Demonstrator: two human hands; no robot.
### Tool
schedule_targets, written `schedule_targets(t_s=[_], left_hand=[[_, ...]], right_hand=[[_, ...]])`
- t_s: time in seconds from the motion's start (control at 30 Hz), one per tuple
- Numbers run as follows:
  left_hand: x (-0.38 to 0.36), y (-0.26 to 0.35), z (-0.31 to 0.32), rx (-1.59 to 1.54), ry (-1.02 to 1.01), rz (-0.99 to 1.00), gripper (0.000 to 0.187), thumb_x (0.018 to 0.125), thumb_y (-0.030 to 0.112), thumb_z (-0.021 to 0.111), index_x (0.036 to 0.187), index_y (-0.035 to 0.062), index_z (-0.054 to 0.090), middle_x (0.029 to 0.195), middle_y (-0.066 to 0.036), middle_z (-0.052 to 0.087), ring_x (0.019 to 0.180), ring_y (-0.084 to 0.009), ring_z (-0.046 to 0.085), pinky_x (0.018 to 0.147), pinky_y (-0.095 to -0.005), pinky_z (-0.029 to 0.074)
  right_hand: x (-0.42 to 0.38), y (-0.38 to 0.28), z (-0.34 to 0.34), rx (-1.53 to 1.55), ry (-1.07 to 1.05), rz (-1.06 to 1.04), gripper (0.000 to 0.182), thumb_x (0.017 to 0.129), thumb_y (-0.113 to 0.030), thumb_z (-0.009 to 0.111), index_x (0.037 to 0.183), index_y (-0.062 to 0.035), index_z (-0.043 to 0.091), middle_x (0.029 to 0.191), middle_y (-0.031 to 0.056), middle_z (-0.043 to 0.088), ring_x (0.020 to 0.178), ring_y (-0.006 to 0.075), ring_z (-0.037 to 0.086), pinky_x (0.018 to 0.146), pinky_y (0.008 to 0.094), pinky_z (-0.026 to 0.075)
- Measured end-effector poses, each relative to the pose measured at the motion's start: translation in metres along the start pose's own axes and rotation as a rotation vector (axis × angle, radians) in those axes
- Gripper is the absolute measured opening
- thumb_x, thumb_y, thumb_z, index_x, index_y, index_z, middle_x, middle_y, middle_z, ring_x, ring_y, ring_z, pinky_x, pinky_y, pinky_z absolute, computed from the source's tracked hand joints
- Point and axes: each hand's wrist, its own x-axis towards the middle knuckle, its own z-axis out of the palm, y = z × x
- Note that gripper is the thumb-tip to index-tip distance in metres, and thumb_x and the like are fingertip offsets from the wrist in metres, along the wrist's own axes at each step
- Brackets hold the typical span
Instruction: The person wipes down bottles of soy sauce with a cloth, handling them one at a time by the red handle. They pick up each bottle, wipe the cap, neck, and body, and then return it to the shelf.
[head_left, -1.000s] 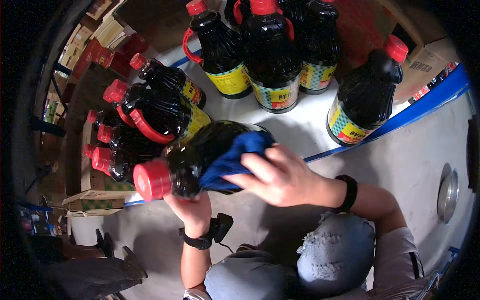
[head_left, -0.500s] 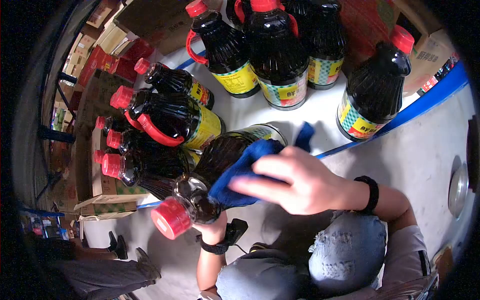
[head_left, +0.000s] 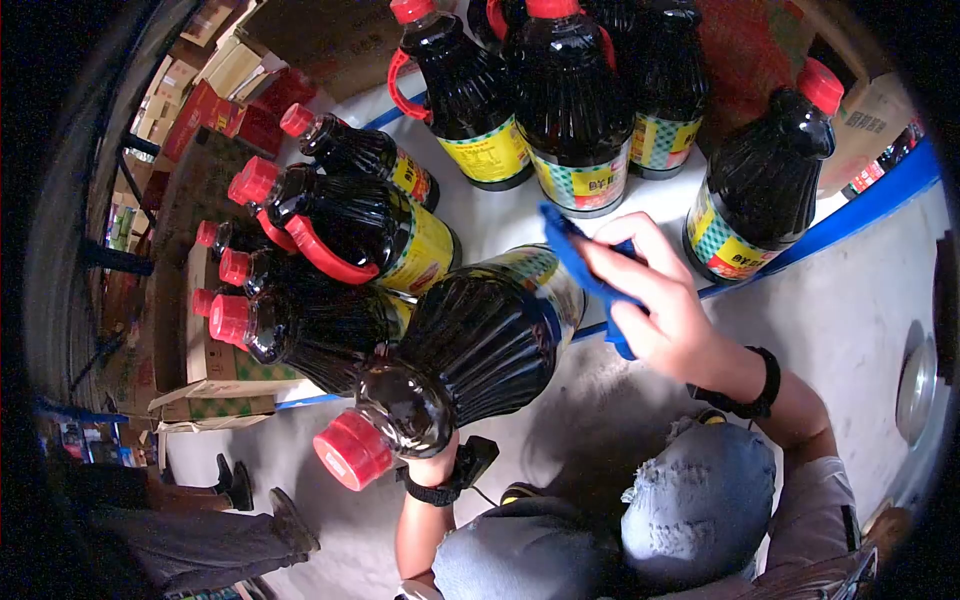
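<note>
A large dark sauce bottle with a red cap lies tilted across the middle of the view, cap toward me. My left hand holds it from below near the neck, its fingers mostly hidden behind the bottle. A blue cloth is pinched in my right hand, beside the base end of that bottle. Just past this hand stands an upright bottle with a yellow and green label. Another upright bottle is at the shelf's right edge.
More red-capped bottles stand on the white shelf. Several others are at the left, some in an open cardboard box. A blue rail edges the shelf. Another person's legs show at lower left.
My right hand has moved right with the cloth, from the bottle's middle to its base end, uncovering the bottle's side. The view has shifted slightly; my left hand keeps its hold.
</note>
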Motion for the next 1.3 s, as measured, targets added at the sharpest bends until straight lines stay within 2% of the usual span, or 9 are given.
schedule_targets(t_s=[0.13,0.27,0.53,0.83,0.87,1.1,1.13,1.2,1.3], left_hand=[[-0.004,0.006,0.001,-0.365,-0.233,-0.021,0.029,0.084,0.021,0.056,0.108,0.0052,0.051,0.106,-0.013,0.054,0.096,-0.0214,0.052,0.09,-0.0366,0.037],[-0.004,0.013,0.006,-0.498,-0.288,0.03,0.026,0.084,0.023,0.057,0.102,0.0048,0.051,0.099,-0.012,0.054,0.091,-0.0213,0.051,0.087,-0.0364,0.037],[-0.001,0.015,0.002,-0.531,-0.309,0.054,0.023,0.083,0.025,0.058,0.089,0.0042,0.052,0.087,-0.011,0.053,0.079,-0.021,0.051,0.081,-0.036,0.037],[-0.003,0.021,0.004,-0.573,-0.343,0.074,0.026,0.082,0.028,0.06,0.075,0.0035,0.053,0.073,-0.01,0.053,0.066,-0.0207,0.05,0.073,-0.0356,0.037],[-0.001,0.022,0.004,-0.588,-0.35,0.087,0.027,0.082,0.028,0.06,0.074,0.0034,0.053,0.071,-0.01,0.053,0.065,-0.0207,0.05,0.072,-0.0356,0.037],[0.006,0.031,0.019,-0.748,-0.419,0.202,0.034,0.082,0.03,0.062,0.063,0.0028,0.054,0.06,-0.009,0.052,0.055,-0.0205,0.05,0.067,-0.0353,0.037],[0.013,0.051,0.036,-0.816,-0.353,0.188,0.062,0.076,0.042,0.067,0.042,0.0049,0.031,0.041,-0.001,0.029,0.037,-0.0181,0.027,0.056,-0.0327,0.024],[0.024,0.046,0.02,-0.679,-0.737,0.241,0.059,0.072,0.046,0.07,0.045,0.0058,0.037,0.044,0.0,0.035,0.038,-0.0168,0.032,0.057,-0.0323,0.025],[0.024,0.05,0.024,-0.67,-0.796,0.323,0.058,0.07,0.047,0.071,0.045,0.0074,0.037,0.044,0.001,0.035,0.039,-0.0155,0.033,0.056,-0.0321,0.024]], right_hand=[[0.024,-0.04,0.006,-0.018,-0.136,-0.401,0.044,0.07,-0.002,0.056,0.113,-0.0027,0.057,0.094,0.0109,0.049,0.081,0.0238,0.053,0.071,0.0336,0.045],[0.016,-0.051,0.017,-0.359,-0.106,-0.447,0.04,0.072,-0.019,0.055,0.11,-0.0078,0.06,0.093,0.0041,0.047,0.078,0.0181,0.05,0.068,0.0288,0.045],[0.005,-0.004,-0.005,-0.236,-0.214,-0.014,0.05,0.068,0.006,0.049,0.117,-0.0028,0.055,0.092,0.0132,0.047,0.085,0.0273,0.052,0.073,0.0337,0.045],[0.027,-0.062,0.016,-0.274,-0.192,-0.323,0.043,0.066,0.0,0.058,0.108,-0.0102,0.065,0.092,0.0071,0.047,0.082,0.0217,0.05,0.072,0.0318,0.046],[0.029,-0.055,0.01,-0.251,-0.281,-0.309,0.036,0.074,-0.011,0.054,0.109,-0.0063,0.059,0.098,0.009,0.048,0.087,0.0237,0.051,0.072,0.032,0.048],[0.027,-0.007,-0.017,-0.017,-0.317,0.057,0.047,0.067,0.014,0.041,0.107,0.0002,0.06,0.095,0.0127,0.047,0.093,0.0261,0.049,0.084,0.0288,0.038],[0.027,-0.009,-0.022,0.022,-0.321,0.13,0.049,0.065,0.016,0.039,0.107,0.0019,0.059,0.098,0.0116,0.047,0.096,0.0246,0.048,0.087,0.0265,0.035],[0.028,-0.02,-0.031,0.116,-0.286,0.132,0.04,0.07,0.01,0.047,0.105,-0.0014,0.063,0.095,0.0098,0.048,0.094,0.0232,0.048,0.085,0.0275,0.036],[0.032,-0.052,-0.046,0.044,-0.486,-0.06,0.027,0.076,-0.009,0.059,0.097,-0.0185,0.071,0.092,0.0053,0.048,0.087,0.0196,0.048,0.077,0.029,0.038]])
